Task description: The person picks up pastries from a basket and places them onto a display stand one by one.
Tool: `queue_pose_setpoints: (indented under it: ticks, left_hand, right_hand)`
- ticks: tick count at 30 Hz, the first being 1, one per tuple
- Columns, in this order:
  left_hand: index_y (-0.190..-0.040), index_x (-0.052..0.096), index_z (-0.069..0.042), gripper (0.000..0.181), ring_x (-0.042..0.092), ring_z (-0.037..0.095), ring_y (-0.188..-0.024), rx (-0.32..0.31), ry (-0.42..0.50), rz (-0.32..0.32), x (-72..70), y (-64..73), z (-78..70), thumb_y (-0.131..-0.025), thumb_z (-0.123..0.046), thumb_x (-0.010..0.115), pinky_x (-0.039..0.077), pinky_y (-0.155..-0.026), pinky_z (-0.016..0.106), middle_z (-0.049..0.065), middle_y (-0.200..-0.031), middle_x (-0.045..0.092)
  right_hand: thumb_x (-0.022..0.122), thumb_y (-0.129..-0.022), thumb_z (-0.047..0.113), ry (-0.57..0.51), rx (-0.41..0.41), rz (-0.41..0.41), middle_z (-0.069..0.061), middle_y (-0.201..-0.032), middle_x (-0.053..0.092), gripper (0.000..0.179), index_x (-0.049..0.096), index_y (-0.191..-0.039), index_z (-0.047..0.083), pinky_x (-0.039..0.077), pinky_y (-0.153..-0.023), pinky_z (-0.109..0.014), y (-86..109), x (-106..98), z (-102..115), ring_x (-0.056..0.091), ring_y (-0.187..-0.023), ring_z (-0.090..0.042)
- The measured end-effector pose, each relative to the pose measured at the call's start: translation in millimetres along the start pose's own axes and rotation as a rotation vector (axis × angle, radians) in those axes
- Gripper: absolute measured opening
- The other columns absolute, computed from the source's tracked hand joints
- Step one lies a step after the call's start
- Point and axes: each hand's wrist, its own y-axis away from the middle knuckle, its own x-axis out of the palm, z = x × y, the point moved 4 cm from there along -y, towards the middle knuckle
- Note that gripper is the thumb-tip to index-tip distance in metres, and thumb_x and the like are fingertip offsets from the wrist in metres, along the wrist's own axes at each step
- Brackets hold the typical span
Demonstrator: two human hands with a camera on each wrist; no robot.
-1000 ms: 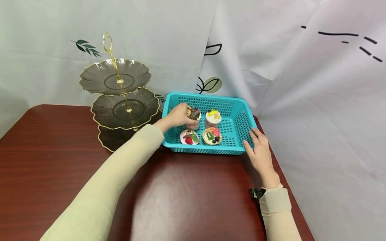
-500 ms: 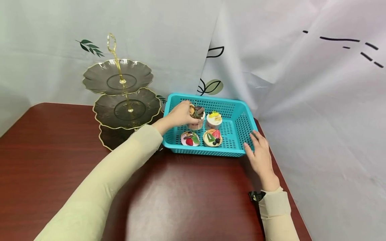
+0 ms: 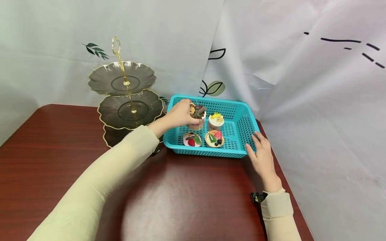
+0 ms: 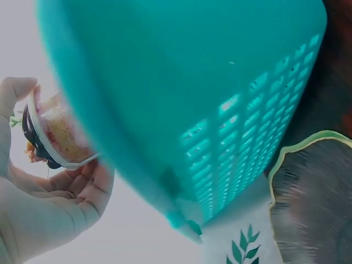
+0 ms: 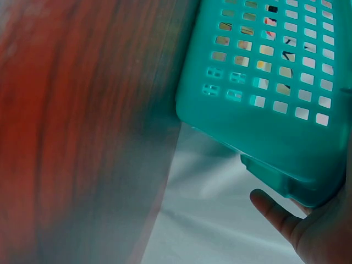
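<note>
My left hand (image 3: pixel 178 115) grips a dessert cup (image 3: pixel 197 113) topped with chocolate and cookie pieces, thumb and fingers on opposite sides of its rim. In the left wrist view, the cup (image 4: pixel 65 129) shows clear sides with pinkish layers, beyond the basket wall. Inside the turquoise basket (image 3: pixel 208 153) sit a cream cup (image 3: pixel 215 121) with yellow fruit, a tart (image 3: pixel 214 139) with strawberry and kiwi, and a tart (image 3: pixel 192 140) with a raspberry. My right hand (image 3: pixel 263 160) rests at the basket's front right corner, its fingers loosely spread; the thumb (image 5: pixel 272 212) stands off the wall.
Left of the basket stands a three-tier stand (image 3: pixel 126 82) with dark, gold-edged scalloped plates and a gold handle. Both are on a reddish-brown wooden table (image 3: pixel 181 194). A pale printed curtain (image 3: pixel 169 43) hangs behind and along the right.
My left hand has lifted the chocolate-topped cup slightly and tilted it a little. The right hand stays at the basket corner. The whole head view has shifted slightly.
</note>
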Motion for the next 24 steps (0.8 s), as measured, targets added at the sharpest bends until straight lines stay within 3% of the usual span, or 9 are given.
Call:
queue_pose_setpoints:
  ticks: [11, 24]
  left_hand:
    - [-0.117, 0.047, 0.000, 0.066, 0.055, 0.024, -0.095, -0.005, 0.029, -0.032, -14.2, 21.4, -8.2, -0.076, -0.043, 0.076, 0.051, -0.075, 0.037, 0.014, -0.111, 0.052]
    - [-0.117, 0.048, 0.000, 0.065, 0.055, 0.025, -0.095, -0.020, 0.048, -0.100, -34.5, 44.8, -2.2, -0.076, -0.041, 0.077, 0.050, -0.075, 0.037, 0.014, -0.110, 0.053]
  right_hand:
    - [0.047, -0.100, 0.032, -0.013, 0.004, 0.005, -0.022, -0.151, 0.033, 0.057, 0.042, -0.139, -0.010, 0.028, -0.107, -0.060, -0.5, -0.6, -0.6, 0.026, -0.138, -0.043]
    - [0.047, -0.100, 0.031, -0.014, 0.002, 0.009, -0.023, -0.151, 0.033, 0.057, 0.042, -0.139, -0.010, 0.028, -0.106, -0.060, 0.4, -0.9, -0.8, 0.026, -0.138, -0.044]
